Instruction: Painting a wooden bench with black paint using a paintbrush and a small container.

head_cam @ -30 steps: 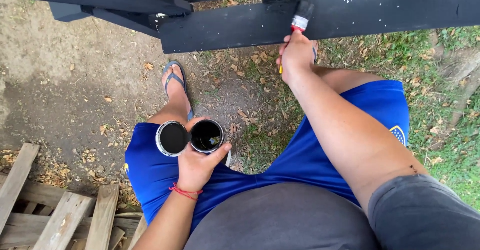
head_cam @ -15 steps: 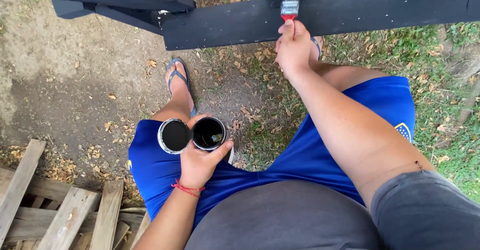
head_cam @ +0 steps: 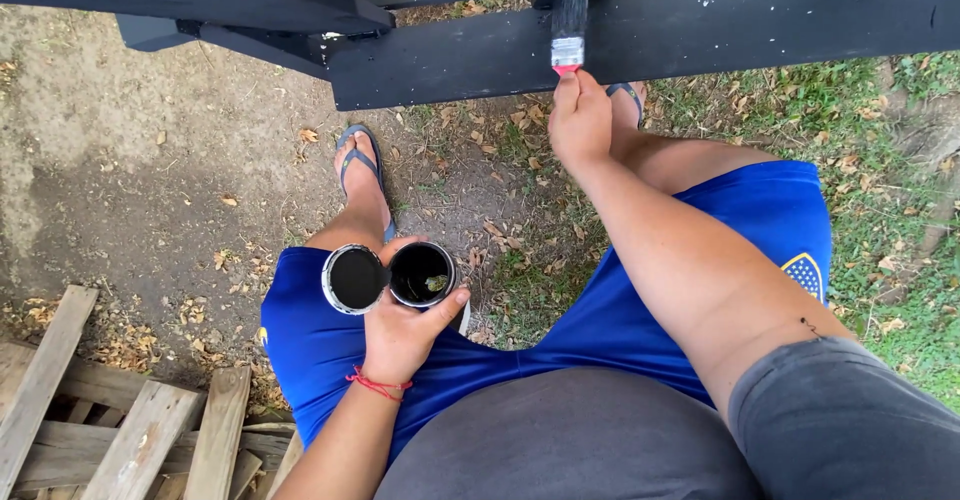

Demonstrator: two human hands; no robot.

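The right hand [head_cam: 580, 120] is pinching the red handle end of a paintbrush [head_cam: 569, 22], its black-loaded bristles pressing against the far black-painted plank [head_cam: 700, 35]. Nearer, to the left, the left hand [head_cam: 405, 335] is gripping a small open paint can [head_cam: 421, 274] with its black-coated lid [head_cam: 354, 279] touching beside it, over blue shorts [head_cam: 330, 350].

At twelve o'clock the paintbrush [head_cam: 569, 22] bristles merge with the black plank [head_cam: 640, 35], the right hand [head_cam: 580, 120] hides its handle, the left hand [head_cam: 400, 335] covers the paint can [head_cam: 422, 274] body, and the wooden pallet [head_cam: 110, 420] is cropped at seven o'clock.
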